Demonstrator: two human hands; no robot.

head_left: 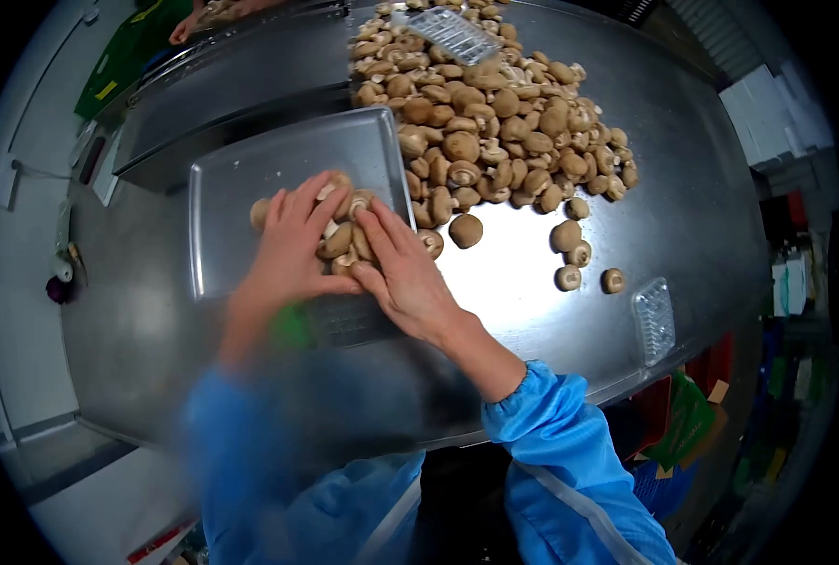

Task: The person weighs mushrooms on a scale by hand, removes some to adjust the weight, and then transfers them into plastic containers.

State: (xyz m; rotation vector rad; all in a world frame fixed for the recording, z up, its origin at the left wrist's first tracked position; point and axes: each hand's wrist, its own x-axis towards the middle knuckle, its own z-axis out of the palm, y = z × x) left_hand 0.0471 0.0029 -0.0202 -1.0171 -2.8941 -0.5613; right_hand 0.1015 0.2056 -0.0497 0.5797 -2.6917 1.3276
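Observation:
A small cluster of brown mushrooms (337, 243) is gathered between my two hands over a shallow metal tray (240, 179). My left hand (292, 240) presses over the cluster from the left, fingers bent across the caps. From the other side my right hand (408, 278) closes round it, with fingertips on the caps and the thumb near the left thumb. One more mushroom (259, 214) shows just left of my left fingers. Part of the cluster is hidden under both hands. Right of the tray lies a large pile of mushrooms (504, 122), with several loose ones at its near edge.
A clear plastic punnet (454, 36) lies on top of the pile; another clear punnet (655, 322) is at the right edge of the steel table (688, 202). At the upper left, another person's hand (184, 28) shows near a green crate (118, 71).

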